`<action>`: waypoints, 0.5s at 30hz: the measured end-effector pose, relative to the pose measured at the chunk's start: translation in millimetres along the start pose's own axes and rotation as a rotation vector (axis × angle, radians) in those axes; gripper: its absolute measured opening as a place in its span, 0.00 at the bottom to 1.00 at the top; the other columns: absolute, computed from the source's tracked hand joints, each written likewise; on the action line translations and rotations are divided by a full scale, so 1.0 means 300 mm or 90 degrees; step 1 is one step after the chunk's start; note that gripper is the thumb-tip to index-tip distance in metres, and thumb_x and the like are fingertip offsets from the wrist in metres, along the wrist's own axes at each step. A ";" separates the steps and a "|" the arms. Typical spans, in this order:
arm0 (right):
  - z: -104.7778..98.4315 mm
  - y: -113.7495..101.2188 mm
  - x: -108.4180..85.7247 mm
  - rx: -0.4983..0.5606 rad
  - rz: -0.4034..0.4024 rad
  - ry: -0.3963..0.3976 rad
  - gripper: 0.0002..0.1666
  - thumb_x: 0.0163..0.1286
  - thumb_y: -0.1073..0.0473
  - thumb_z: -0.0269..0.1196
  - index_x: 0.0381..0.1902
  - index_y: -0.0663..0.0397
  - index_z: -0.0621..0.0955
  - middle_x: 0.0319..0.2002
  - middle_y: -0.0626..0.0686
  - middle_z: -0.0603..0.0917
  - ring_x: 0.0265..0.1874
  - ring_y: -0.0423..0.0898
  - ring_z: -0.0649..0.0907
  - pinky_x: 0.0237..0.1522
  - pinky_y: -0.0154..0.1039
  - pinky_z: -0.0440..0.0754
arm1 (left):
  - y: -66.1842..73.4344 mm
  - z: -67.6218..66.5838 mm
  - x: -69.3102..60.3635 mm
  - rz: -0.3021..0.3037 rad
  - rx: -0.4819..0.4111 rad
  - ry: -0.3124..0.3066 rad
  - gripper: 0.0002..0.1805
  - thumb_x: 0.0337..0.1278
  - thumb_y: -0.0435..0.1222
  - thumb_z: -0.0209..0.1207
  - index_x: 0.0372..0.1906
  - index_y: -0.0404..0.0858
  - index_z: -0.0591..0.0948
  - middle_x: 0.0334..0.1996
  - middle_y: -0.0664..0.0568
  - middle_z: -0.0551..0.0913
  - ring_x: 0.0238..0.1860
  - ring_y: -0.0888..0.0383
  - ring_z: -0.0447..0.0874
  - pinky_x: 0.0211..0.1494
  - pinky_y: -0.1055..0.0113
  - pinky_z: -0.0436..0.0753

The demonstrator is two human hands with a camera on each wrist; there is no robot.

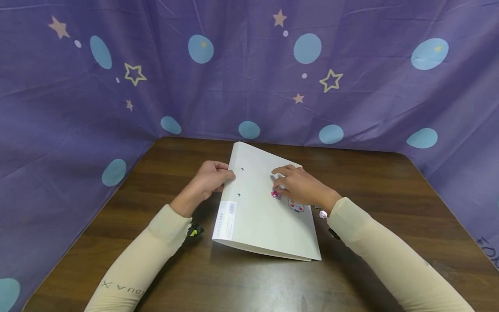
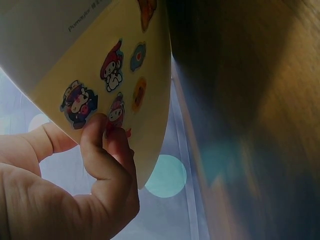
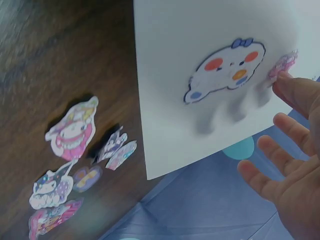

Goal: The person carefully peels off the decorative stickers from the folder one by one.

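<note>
A white folder (image 1: 269, 216) stands tilted on the table, its spine side to the left. My left hand (image 1: 206, 180) grips the spine edge between thumb and fingers. In the left wrist view, that hand (image 2: 95, 175) pinches the folder's sheet (image 2: 150, 115) beside several cartoon stickers. My right hand (image 1: 304, 186) is over the cover's right half, its thumb tip against a small pink sticker (image 1: 276, 195). In the right wrist view, the other fingers of this hand (image 3: 295, 145) are spread, away from the pink sticker (image 3: 284, 64). A white bear-like sticker (image 3: 227, 67) lies flat on the cover.
Several loose stickers, among them a pink one (image 3: 75, 131) and a dark-and-white one (image 3: 50, 187), lie on the wooden table (image 1: 374, 186) right of the folder. A purple patterned curtain (image 1: 249, 86) hangs behind and at both sides.
</note>
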State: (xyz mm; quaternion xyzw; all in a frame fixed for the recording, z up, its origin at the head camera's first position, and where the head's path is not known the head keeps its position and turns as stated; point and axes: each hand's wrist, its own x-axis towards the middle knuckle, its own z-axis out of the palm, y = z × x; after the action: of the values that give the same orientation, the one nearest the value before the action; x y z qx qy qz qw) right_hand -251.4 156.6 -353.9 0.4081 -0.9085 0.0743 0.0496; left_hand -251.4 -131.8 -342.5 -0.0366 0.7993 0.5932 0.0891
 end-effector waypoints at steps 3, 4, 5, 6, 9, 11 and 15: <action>0.008 -0.005 0.003 -0.010 -0.004 0.001 0.08 0.72 0.57 0.68 0.47 0.48 0.89 0.67 0.55 0.77 0.65 0.58 0.74 0.63 0.64 0.73 | 0.002 -0.001 -0.002 0.000 0.001 0.000 0.23 0.59 0.31 0.63 0.58 0.25 0.77 0.50 0.36 0.80 0.36 0.52 0.85 0.34 0.64 0.85; 0.009 -0.007 0.004 -0.011 -0.005 0.001 0.08 0.72 0.57 0.68 0.47 0.48 0.89 0.67 0.55 0.77 0.65 0.58 0.74 0.63 0.62 0.74 | 0.003 -0.001 -0.002 0.001 0.001 0.000 0.23 0.59 0.31 0.63 0.58 0.25 0.77 0.50 0.36 0.80 0.36 0.52 0.85 0.34 0.64 0.85; 0.011 -0.008 0.005 -0.015 -0.008 0.004 0.08 0.71 0.57 0.68 0.47 0.48 0.89 0.66 0.55 0.77 0.65 0.58 0.74 0.62 0.61 0.75 | 0.004 0.000 -0.003 0.001 0.001 0.000 0.23 0.59 0.31 0.63 0.58 0.25 0.77 0.49 0.36 0.80 0.36 0.53 0.85 0.34 0.64 0.85; 0.012 -0.010 0.005 -0.021 -0.010 0.006 0.08 0.71 0.57 0.69 0.46 0.48 0.89 0.66 0.55 0.77 0.65 0.58 0.75 0.61 0.60 0.75 | 0.003 0.000 -0.003 0.002 0.000 0.000 0.23 0.58 0.31 0.63 0.58 0.25 0.77 0.49 0.36 0.80 0.35 0.53 0.85 0.34 0.63 0.85; 0.011 -0.014 0.008 -0.028 -0.014 0.008 0.07 0.71 0.58 0.69 0.45 0.47 0.89 0.65 0.54 0.78 0.65 0.58 0.75 0.61 0.58 0.75 | 0.000 0.000 0.003 0.006 -0.003 -0.002 0.23 0.59 0.31 0.63 0.58 0.24 0.77 0.49 0.36 0.81 0.35 0.53 0.85 0.34 0.63 0.86; 0.009 -0.018 0.011 -0.031 -0.014 0.008 0.06 0.71 0.58 0.68 0.44 0.46 0.89 0.64 0.54 0.79 0.64 0.57 0.75 0.61 0.58 0.75 | -0.001 0.000 0.003 0.007 -0.004 -0.002 0.23 0.59 0.31 0.63 0.58 0.24 0.77 0.49 0.36 0.81 0.35 0.53 0.85 0.35 0.62 0.86; 0.007 -0.024 0.018 -0.038 -0.009 0.007 0.04 0.71 0.58 0.68 0.42 0.46 0.89 0.63 0.54 0.80 0.64 0.57 0.76 0.62 0.57 0.75 | -0.002 0.000 0.005 0.006 0.001 -0.001 0.23 0.59 0.31 0.63 0.59 0.24 0.77 0.50 0.36 0.80 0.36 0.52 0.85 0.35 0.63 0.86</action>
State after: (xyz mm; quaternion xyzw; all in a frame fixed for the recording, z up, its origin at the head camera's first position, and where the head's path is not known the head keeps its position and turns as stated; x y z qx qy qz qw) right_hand -249.6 147.4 -354.4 0.4122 -0.9073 0.0494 0.0670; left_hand -252.9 -131.8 -343.5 -0.0323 0.7996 0.5933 0.0870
